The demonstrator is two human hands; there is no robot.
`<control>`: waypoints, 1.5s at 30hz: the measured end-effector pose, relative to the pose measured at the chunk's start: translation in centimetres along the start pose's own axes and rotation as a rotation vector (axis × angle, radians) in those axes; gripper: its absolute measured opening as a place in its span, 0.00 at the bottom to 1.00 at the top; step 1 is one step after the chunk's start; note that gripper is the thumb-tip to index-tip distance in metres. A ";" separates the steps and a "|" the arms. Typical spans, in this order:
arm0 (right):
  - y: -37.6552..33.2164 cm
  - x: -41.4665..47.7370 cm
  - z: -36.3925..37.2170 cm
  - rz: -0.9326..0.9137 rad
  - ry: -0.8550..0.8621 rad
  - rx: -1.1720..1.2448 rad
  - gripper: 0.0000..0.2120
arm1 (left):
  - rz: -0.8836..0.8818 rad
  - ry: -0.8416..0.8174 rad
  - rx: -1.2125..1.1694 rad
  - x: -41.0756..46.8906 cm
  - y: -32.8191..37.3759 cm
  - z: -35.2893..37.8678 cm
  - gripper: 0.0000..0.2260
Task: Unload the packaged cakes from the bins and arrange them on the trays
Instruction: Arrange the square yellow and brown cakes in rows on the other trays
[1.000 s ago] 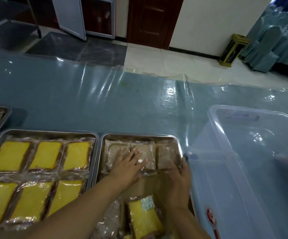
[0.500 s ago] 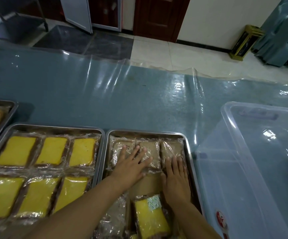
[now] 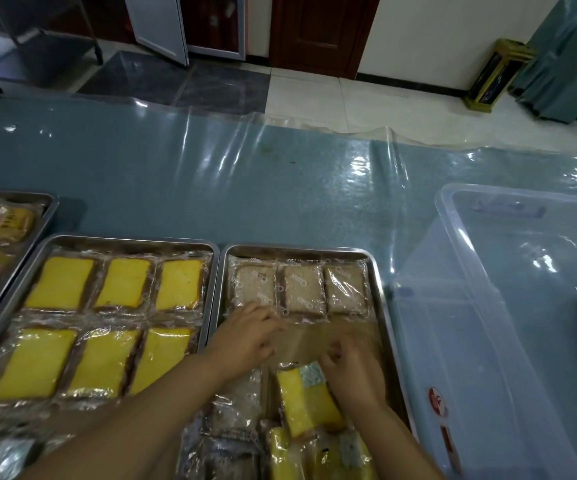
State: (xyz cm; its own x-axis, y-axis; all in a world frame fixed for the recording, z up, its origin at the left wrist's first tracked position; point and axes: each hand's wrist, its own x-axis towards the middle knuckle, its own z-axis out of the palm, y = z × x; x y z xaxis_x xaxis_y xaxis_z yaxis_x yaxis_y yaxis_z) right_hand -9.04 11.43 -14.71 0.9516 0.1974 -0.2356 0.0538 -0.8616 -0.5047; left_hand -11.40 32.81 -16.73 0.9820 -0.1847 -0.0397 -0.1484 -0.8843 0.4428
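Centrally, on the blue plastic-covered worktop (image 3: 280, 188), a steel tray (image 3: 382, 327) with three brown packaged cakes (image 3: 300, 289) in a row along its 12 o'clock edge. Left hand (image 3: 245, 337) resting palm down just at 6 o'clock of that row, fingers curled, grip blurred, cannot tell whether holding anything. Right hand (image 3: 353, 372) at 3 o'clock of the left, fingers bent over a yellow packaged cake (image 3: 297, 400); grip likewise unclear. More wrapped cakes piled at the tray's 6 o'clock end. At 9 o'clock, touching alongside, a second tray (image 3: 216, 271) filled with six yellow cakes (image 3: 121, 285). At 3 o'clock, a clear plastic bin (image 3: 460, 306).
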 end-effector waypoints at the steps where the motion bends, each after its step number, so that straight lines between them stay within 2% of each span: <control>1: 0.0 -0.5 -0.1 0.049 -0.019 -0.008 0.07 | -0.009 -0.002 0.018 -0.7 -0.1 -0.2 0.19; 3: 0.2 -1.2 -0.4 0.131 -0.063 -0.037 0.13 | -0.037 -0.010 0.098 -2.2 -0.4 -0.5 0.16; 6: 0.3 -2.0 -0.2 0.206 -0.195 -0.074 0.14 | -0.079 -0.008 0.226 -4.0 -0.5 -0.7 0.15; 10: -0.1 -2.7 0.1 0.290 -0.346 0.219 0.13 | -0.102 -0.034 0.271 -5.8 -0.1 -0.6 0.16; 14: -1.2 -3.6 -0.6 0.350 -0.268 0.538 0.12 | -0.111 -0.073 0.209 -7.0 0.6 -0.3 0.16; 17: -2.6 -4.2 -1.3 0.309 -0.172 0.644 0.10 | -0.116 -0.076 0.153 -8.0 0.6 -0.6 0.18; 21: -5.9 -5.3 -1.7 0.167 -0.057 0.655 0.12 | -0.176 0.092 -0.023 -9.8 0.8 -2.3 0.20; 23: -8.0 -6.1 -1.3 0.097 -0.034 0.688 0.13 | -0.213 0.234 -0.220 -11.0 1.4 -3.6 0.18; 25: -10.4 -7.1 -0.5 0.026 -0.031 0.733 0.12 | -0.247 0.354 -0.396 -12.3 2.0 -4.9 0.17; 27: -12.8 -8.2 0.8 -0.059 -0.051 0.738 0.09 | -0.269 0.453 -0.445 -13.8 2.0 -5.8 0.16; 29: -15.1 -9.5 2.3 -0.132 -0.118 0.742 0.09 | -0.321 0.486 -0.536 -15.3 1.6 -6.6 0.14; 31: -17.0 -10.9 3.9 -0.229 -0.191 0.715 0.09 | -0.414 0.461 -0.765 -17.0 1.1 -7.3 0.12; 33: -18.2 -12.0 5.5 -0.379 -0.231 0.580 0.09 | -0.519 0.435 -1.003 -18.5 0.3 -7.5 0.10; 34: -18.7 -12.7 6.4 -0.437 -0.258 0.494 0.08 | -0.572 0.417 -1.033 -19.4 -0.3 -7.5 0.10; 37: -19.3 -14.1 8.7 -0.446 -0.299 0.282 0.09 | -0.647 0.358 -0.920 -22.1 -2.1 -6.6 0.09; 40: -19.0 -14.9 9.3 -0.354 -0.201 0.164 0.12 | -0.663 0.314 -0.899 -24.5 -3.2 -5.3 0.13; 43: -18.5 -15.8 9.4 -0.407 -0.140 0.046 0.13 | -0.706 0.264 -0.862 -25.6 -3.4 -3.8 0.15; 45: -18.0 -16.7 10.0 -0.472 -0.161 -0.079 0.14 | -0.735 0.225 -0.865 -25.6 -3.5 -3.1 0.17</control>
State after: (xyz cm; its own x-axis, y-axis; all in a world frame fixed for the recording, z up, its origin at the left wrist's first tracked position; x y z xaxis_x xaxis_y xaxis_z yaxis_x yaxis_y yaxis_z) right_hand -28.90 28.32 -10.03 0.7594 0.6384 -0.1252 0.4958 -0.6925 -0.5240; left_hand -35.62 41.92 -14.50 0.8098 0.4095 -0.4202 0.5116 -0.1421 0.8474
